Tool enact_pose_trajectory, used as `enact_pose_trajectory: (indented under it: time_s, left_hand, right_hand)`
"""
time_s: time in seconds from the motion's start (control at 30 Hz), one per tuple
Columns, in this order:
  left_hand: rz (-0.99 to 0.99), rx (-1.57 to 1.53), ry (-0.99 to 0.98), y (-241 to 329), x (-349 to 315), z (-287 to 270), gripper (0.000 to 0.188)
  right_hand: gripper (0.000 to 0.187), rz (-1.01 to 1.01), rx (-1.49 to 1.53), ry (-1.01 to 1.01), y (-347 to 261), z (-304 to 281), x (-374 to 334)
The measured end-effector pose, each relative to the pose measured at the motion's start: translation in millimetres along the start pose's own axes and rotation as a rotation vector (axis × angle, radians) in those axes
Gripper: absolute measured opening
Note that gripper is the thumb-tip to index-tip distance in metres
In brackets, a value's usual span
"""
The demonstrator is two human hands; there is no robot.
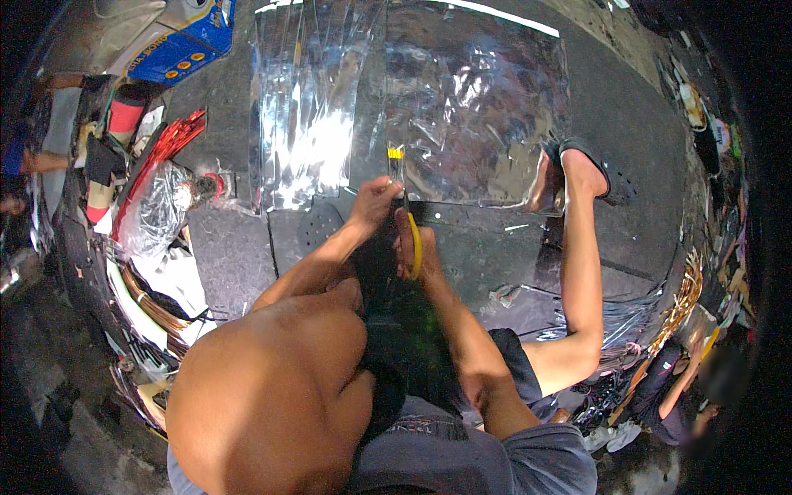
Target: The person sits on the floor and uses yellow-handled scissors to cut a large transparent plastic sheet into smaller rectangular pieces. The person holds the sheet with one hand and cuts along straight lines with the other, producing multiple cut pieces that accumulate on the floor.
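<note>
My right hand point(407, 243) is closed round the yellow handles of a pair of scissors point(415, 245), whose dark blades point away from me. Just left of the blades, the fingers of my left hand point(374, 202) pinch a narrow strip point(396, 168) with a yellow end. Whether the blades touch the strip I cannot tell. Beyond both hands lies a shiny clear plastic sheet point(478, 107) with a white band along its far edge. To its left, a second shiny sheet point(309, 107) looks split into long strips.
My sandalled foot point(584, 169) rests at the large sheet's right edge. On the left are red strips point(177, 136), a clear plastic bag point(165, 198) and a blue box point(194, 41). Gold strips point(683, 297) lie at right, near another person point(667, 396). Another person's arm point(45, 161) shows far left.
</note>
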State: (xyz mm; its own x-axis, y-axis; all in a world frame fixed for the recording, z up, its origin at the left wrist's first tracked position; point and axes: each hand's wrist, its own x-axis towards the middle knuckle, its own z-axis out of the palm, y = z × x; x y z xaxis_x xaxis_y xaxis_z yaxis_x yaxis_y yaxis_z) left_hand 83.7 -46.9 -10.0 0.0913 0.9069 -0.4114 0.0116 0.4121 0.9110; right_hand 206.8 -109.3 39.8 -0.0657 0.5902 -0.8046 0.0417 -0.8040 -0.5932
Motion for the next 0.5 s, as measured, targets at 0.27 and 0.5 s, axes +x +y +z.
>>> enact_pose_trajectory:
  time_s: [0.27, 0.5]
  left_hand:
    - [-0.127, 0.298, -0.057, 36.2, -2.3, -9.9, 0.026]
    - [-0.186, 0.158, -0.036, 56.2, -9.6, -4.9, 0.030]
  right_hand:
    - [0.072, -0.324, -0.059, 0.026, -42.1, 2.6, 45.3]
    - [0.070, -0.325, -0.264, 0.093, -97.8, -7.1, 85.5]
